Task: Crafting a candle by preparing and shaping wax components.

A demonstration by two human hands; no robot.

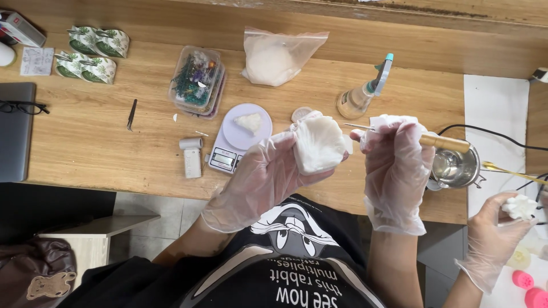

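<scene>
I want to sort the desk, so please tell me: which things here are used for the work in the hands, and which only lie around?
In use:
- white shell-shaped block, in the left hand
- wooden-handled pointed tool, in the right hand

Lying about:
- small scale with a white lump
- bag of white flakes
- box of dried flowers
- tweezers
- glasses
- metal pot

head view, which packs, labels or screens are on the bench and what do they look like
Plastic bag: back centre, clear, holding white material.
Clear box: left of the bag, filled with dried flowers.
Leaf-print packs: back left, green and white.
Scale: centre, white, small grey screen in front.
Card: far left, pale, square.
</scene>
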